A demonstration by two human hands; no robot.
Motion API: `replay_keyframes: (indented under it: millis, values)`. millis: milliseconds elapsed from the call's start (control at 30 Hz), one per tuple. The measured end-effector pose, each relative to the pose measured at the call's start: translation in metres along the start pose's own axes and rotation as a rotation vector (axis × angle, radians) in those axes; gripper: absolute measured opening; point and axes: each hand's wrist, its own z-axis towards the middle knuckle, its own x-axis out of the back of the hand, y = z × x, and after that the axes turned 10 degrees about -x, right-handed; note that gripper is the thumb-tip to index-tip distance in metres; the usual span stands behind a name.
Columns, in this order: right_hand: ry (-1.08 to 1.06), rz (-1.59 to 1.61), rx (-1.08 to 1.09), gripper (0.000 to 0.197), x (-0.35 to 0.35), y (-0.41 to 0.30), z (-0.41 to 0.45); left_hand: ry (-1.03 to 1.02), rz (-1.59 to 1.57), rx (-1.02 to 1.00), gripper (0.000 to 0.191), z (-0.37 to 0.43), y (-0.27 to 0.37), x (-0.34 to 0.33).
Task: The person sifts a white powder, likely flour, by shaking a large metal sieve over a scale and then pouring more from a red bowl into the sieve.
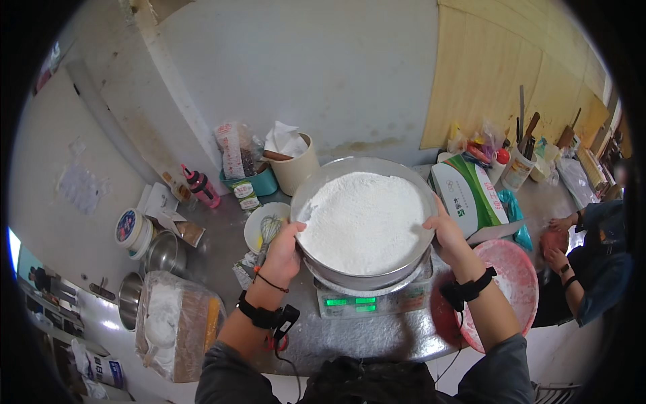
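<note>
A round metal sieve (362, 275) is heaped with white powder (364, 222) that looks like flour. My left hand (282, 252) grips its left rim, thumb over the edge, and my right hand (448, 230) grips the right rim the same way. Below the sieve sits a digital scale (373, 305) with a lit green display. Its pan is mostly hidden, and a white-dusted rim shows just under the sieve. Beside my left hand, a wire whisk (270, 232) rests in a white bowl (252, 222) with something yellow inside.
A pink basin (527, 303) with white powder stands right of the scale. A co-worker (590, 257) handles a reddish-brown mass at far right. Behind are a milk carton (464, 194), a teal bin (265, 183) and a pink bottle (202, 187). Metal bowls (164, 255) and a plastic-wrapped box (189, 328) lie left.
</note>
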Motion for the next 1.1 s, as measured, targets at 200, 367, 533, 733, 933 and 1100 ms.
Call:
replay_keyframes:
  millis: [200, 367, 533, 733, 933, 1100]
  values:
    - [0.04, 0.06, -0.09, 0.072, -0.006, -0.005, 0.002, -0.025, -0.031, 0.011, 0.05, 0.004, 0.005, 0.001]
    - [0.032, 0.069, -0.081, 0.075, -0.006, -0.011, 0.001, -0.013, 0.066, -0.043, 0.049, 0.0, 0.004, -0.005]
    - [0.002, -0.016, -0.029, 0.074, -0.007, -0.011, 0.003, -0.004, -0.052, -0.013, 0.053, 0.003, 0.009, -0.002]
    - [-0.018, -0.076, 0.026, 0.075, -0.005, -0.008, 0.002, -0.06, 0.039, -0.027, 0.057, 0.004, 0.01, 0.003]
    - [0.015, -0.101, -0.027, 0.076, -0.004, -0.009, -0.001, -0.073, -0.003, -0.006, 0.052, 0.004, 0.011, 0.001]
    - [0.036, -0.072, -0.054, 0.076, -0.009, -0.02, -0.005, -0.063, 0.111, 0.015, 0.049, 0.001, 0.011, -0.002]
